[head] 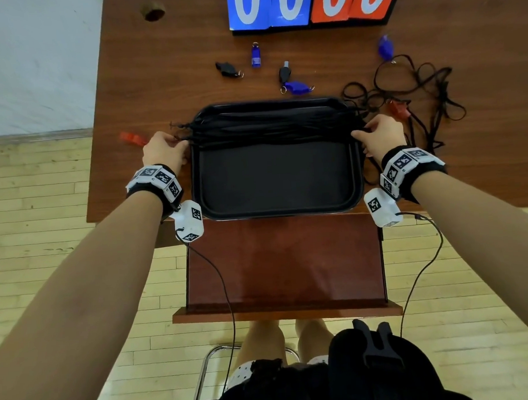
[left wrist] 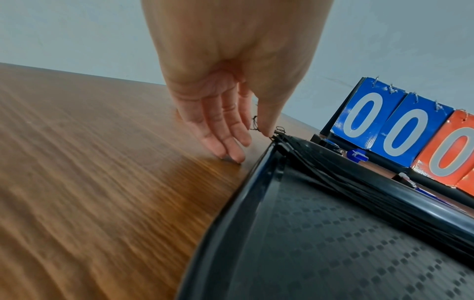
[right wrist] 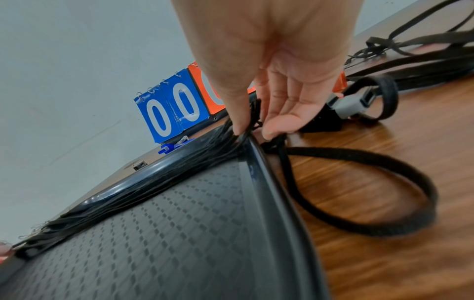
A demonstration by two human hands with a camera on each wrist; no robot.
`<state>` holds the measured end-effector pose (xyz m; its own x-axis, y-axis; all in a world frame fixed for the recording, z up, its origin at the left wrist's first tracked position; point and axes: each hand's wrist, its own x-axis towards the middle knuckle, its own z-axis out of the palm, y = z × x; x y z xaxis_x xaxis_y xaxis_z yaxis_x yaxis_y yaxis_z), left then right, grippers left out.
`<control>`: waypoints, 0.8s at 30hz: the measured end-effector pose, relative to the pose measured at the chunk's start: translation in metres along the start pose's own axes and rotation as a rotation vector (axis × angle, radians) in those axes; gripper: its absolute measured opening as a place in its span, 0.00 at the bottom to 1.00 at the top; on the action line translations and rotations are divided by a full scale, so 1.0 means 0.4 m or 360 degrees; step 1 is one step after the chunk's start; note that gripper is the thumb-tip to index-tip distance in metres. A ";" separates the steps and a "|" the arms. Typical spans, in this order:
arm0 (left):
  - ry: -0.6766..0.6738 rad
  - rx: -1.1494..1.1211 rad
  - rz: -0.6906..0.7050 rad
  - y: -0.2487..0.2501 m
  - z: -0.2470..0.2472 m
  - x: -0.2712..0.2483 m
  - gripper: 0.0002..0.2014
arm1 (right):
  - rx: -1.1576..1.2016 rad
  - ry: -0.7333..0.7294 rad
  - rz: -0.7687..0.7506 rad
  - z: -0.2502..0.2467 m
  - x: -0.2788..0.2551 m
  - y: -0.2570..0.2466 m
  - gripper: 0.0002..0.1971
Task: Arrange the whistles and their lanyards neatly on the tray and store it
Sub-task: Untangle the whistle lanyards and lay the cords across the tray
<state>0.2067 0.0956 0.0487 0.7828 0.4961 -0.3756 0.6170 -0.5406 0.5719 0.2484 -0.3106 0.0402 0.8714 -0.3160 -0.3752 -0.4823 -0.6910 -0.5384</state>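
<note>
A black tray (head: 277, 181) lies on the wooden table. A bundle of black lanyards (head: 271, 127) is stretched straight across its far half. My left hand (head: 181, 140) pinches the bundle's left end at the tray's left rim, and its other fingers (left wrist: 231, 146) rest straight on the table. My right hand (head: 358, 132) pinches the right end (right wrist: 250, 125) over the right rim. Beyond the tray lie two black whistles (head: 228, 70) and several blue whistles (head: 296, 87). One red whistle (head: 131, 137) sits left of my left hand. Another red whistle (head: 399, 109) lies among the loose lanyards (head: 418, 87).
A flip scoreboard (head: 308, 4) showing zeros stands at the table's far edge. A pulled-out wooden shelf (head: 285, 259) juts toward me below the tray. One loose lanyard loop (right wrist: 359, 192) lies just right of the tray. The table's left edge is close to the red whistle.
</note>
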 end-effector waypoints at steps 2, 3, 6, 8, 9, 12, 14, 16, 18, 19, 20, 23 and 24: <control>0.0008 0.0007 -0.0008 -0.004 0.002 0.003 0.15 | -0.0031 -0.0003 0.0000 -0.001 -0.003 0.000 0.17; 0.0000 0.0005 0.0001 -0.004 0.003 0.003 0.16 | -0.0040 -0.0009 -0.0001 0.000 -0.005 0.000 0.16; -0.0052 -0.0034 -0.0001 0.002 0.010 0.006 0.18 | -0.0078 -0.0016 -0.0003 0.002 -0.008 -0.005 0.17; -0.0008 -0.0099 0.0005 0.003 0.020 0.012 0.10 | -0.0115 -0.0014 -0.0013 0.005 -0.009 -0.008 0.18; 0.0012 -0.0142 -0.0004 0.005 0.024 0.011 0.06 | -0.0132 -0.0010 -0.0017 0.006 -0.010 -0.009 0.18; 0.0073 -0.0232 -0.0045 -0.003 0.029 0.013 0.06 | -0.0151 0.0003 -0.0016 0.008 -0.015 -0.014 0.17; 0.0111 -0.0312 -0.0078 -0.011 0.022 0.017 0.04 | -0.0157 0.0005 -0.0007 0.007 -0.019 -0.015 0.17; 0.0100 -0.0363 -0.0098 -0.017 0.016 0.022 0.04 | -0.0174 0.0010 -0.0015 0.005 -0.024 -0.016 0.17; 0.0067 -0.0381 -0.0094 -0.021 0.014 0.028 0.03 | -0.0196 0.0023 -0.0028 0.007 -0.026 -0.016 0.18; 0.0051 -0.0389 -0.0090 -0.021 0.013 0.029 0.04 | -0.0209 0.0036 -0.0032 0.007 -0.029 -0.017 0.19; 0.0039 -0.0404 -0.0090 -0.020 0.012 0.031 0.04 | -0.0221 0.0059 -0.0032 0.007 -0.032 -0.019 0.20; 0.0020 -0.0447 -0.0094 -0.017 0.018 0.036 0.07 | -0.0244 0.0165 -0.0005 0.007 -0.041 -0.029 0.23; 0.0024 -0.0461 -0.0100 -0.015 0.020 0.036 0.07 | -0.0254 0.0190 -0.0012 0.006 -0.045 -0.035 0.23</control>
<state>0.2147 0.1006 0.0341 0.7413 0.5336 -0.4071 0.6137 -0.2934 0.7330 0.2392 -0.2936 0.0526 0.8840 -0.3786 -0.2741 -0.4636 -0.7850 -0.4109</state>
